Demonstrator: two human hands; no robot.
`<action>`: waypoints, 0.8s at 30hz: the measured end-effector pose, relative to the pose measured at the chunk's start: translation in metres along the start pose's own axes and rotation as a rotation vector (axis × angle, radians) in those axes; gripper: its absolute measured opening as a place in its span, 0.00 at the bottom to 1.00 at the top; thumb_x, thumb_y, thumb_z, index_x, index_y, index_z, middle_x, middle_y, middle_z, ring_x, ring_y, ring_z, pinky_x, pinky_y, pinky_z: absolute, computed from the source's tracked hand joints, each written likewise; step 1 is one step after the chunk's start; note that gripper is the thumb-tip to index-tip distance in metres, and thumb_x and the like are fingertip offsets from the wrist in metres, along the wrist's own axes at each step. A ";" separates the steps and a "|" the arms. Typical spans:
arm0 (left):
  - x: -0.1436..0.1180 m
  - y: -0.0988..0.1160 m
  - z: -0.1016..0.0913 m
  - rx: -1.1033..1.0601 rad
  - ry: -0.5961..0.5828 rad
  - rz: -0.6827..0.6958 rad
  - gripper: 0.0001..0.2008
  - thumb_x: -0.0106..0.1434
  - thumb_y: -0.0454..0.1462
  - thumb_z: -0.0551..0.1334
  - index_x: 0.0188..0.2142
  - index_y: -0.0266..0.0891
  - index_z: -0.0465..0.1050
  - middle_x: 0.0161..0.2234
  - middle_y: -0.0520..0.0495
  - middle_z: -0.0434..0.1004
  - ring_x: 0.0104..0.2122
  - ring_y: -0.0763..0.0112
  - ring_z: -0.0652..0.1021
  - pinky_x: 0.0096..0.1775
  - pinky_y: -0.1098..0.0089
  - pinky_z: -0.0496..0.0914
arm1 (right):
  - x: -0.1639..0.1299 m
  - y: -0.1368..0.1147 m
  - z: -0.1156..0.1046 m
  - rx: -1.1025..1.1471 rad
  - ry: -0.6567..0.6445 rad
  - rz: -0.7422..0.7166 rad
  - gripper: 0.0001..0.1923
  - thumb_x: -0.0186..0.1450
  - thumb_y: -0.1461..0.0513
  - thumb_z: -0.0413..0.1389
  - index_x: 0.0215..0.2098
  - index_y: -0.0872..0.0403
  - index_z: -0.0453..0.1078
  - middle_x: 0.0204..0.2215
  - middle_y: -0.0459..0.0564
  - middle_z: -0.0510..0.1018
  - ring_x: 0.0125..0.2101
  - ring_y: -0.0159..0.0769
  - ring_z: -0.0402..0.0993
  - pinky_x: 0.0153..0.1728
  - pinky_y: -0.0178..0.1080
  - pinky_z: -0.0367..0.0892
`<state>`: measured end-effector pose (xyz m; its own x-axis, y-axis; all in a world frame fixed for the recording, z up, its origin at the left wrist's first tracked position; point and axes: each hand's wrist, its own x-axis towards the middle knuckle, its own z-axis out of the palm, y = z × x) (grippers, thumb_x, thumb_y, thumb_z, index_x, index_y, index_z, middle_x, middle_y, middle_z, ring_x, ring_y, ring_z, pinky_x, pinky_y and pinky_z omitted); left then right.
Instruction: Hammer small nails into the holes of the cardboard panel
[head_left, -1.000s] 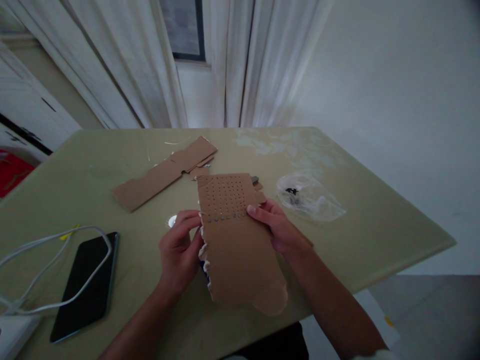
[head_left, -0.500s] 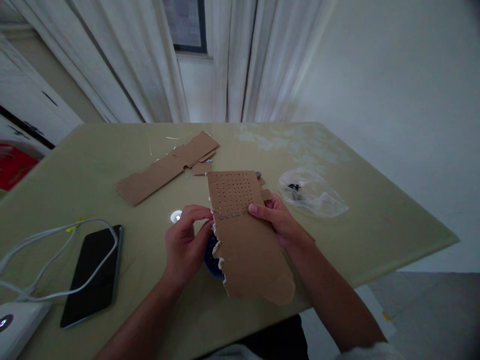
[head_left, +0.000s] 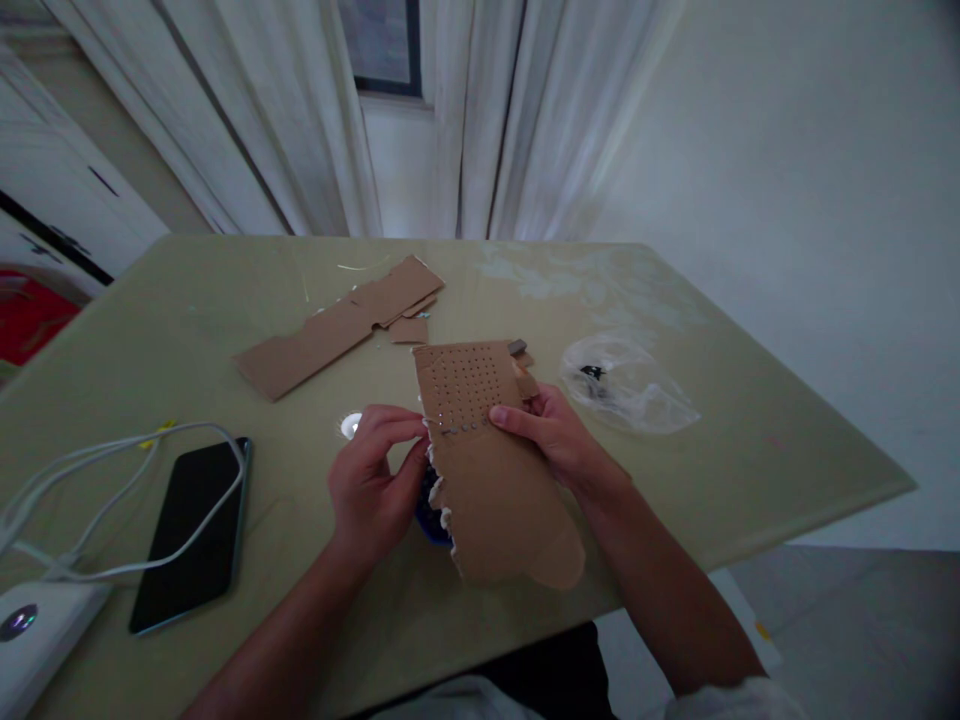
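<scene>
Cardboard sheet (head_left: 491,470) with a grid of holes, held above the near table (head_left: 135,330) edge, tilted a little more to the right than a second before. Right hand (head_left: 559,445) closed on its right edge; left hand (head_left: 371,480) pinching the ragged left edge. Blue object (head_left: 426,510) now uncovered beneath. Further out: cardboard scraps (head_left: 337,325), plastic bag (head_left: 626,385), phone (head_left: 193,530) under a white cable (head_left: 105,470).

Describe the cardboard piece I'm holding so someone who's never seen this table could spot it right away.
On the pale green table, look at the near edge, where the left hand and right hand grip a tall cardboard piece. Unlike the flat cardboard strips lying farther back, it has a grid of small punched holes at its top.
</scene>
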<state>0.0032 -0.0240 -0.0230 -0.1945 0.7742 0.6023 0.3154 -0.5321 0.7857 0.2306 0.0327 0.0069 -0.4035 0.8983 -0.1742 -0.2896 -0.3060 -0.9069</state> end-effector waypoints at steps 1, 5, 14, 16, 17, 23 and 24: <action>0.000 0.000 0.000 -0.005 -0.001 -0.019 0.03 0.71 0.36 0.72 0.41 0.48 0.87 0.39 0.48 0.87 0.39 0.64 0.83 0.43 0.64 0.74 | 0.000 0.000 0.000 -0.005 -0.004 0.003 0.24 0.58 0.53 0.80 0.48 0.52 0.83 0.41 0.52 0.92 0.38 0.43 0.91 0.43 0.44 0.85; 0.001 -0.002 0.002 -0.053 -0.018 -0.126 0.01 0.71 0.38 0.73 0.42 0.47 0.85 0.40 0.48 0.86 0.41 0.64 0.83 0.45 0.64 0.75 | 0.000 0.000 0.002 -0.019 0.010 -0.040 0.23 0.59 0.52 0.80 0.48 0.51 0.83 0.43 0.52 0.92 0.40 0.44 0.91 0.45 0.45 0.85; 0.007 0.012 -0.001 0.217 0.010 0.129 0.09 0.76 0.35 0.69 0.52 0.49 0.85 0.51 0.47 0.84 0.51 0.62 0.82 0.52 0.59 0.76 | -0.002 -0.003 -0.003 -0.054 0.086 -0.084 0.22 0.58 0.52 0.81 0.46 0.50 0.85 0.43 0.51 0.93 0.36 0.42 0.90 0.41 0.43 0.85; 0.009 0.015 -0.003 0.281 -0.019 0.190 0.09 0.74 0.34 0.72 0.50 0.49 0.86 0.51 0.48 0.84 0.50 0.63 0.82 0.51 0.59 0.77 | -0.003 -0.004 -0.003 -0.069 0.094 -0.092 0.22 0.57 0.51 0.81 0.45 0.50 0.85 0.42 0.51 0.93 0.36 0.42 0.90 0.40 0.43 0.85; 0.010 0.015 -0.004 0.308 -0.017 0.216 0.09 0.73 0.33 0.73 0.50 0.49 0.86 0.51 0.48 0.84 0.49 0.63 0.82 0.51 0.59 0.76 | -0.003 -0.004 -0.003 -0.079 0.100 -0.096 0.22 0.56 0.52 0.81 0.44 0.51 0.85 0.42 0.51 0.93 0.36 0.42 0.90 0.40 0.43 0.85; 0.016 0.014 -0.007 0.380 -0.062 0.358 0.10 0.71 0.31 0.75 0.47 0.45 0.84 0.50 0.47 0.88 0.49 0.62 0.84 0.53 0.58 0.77 | -0.004 -0.004 -0.001 -0.133 0.105 -0.104 0.25 0.54 0.52 0.82 0.44 0.51 0.84 0.42 0.51 0.93 0.36 0.41 0.89 0.39 0.42 0.85; 0.016 0.014 -0.008 0.376 -0.078 0.380 0.10 0.71 0.29 0.74 0.48 0.44 0.83 0.49 0.46 0.88 0.49 0.62 0.84 0.53 0.58 0.77 | -0.004 -0.005 -0.001 -0.146 0.101 -0.105 0.25 0.55 0.51 0.82 0.45 0.51 0.84 0.42 0.51 0.93 0.37 0.41 0.90 0.40 0.42 0.85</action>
<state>-0.0028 -0.0214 -0.0015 0.0632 0.5820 0.8107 0.6636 -0.6312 0.4015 0.2345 0.0312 0.0112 -0.2862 0.9522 -0.1071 -0.1940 -0.1670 -0.9667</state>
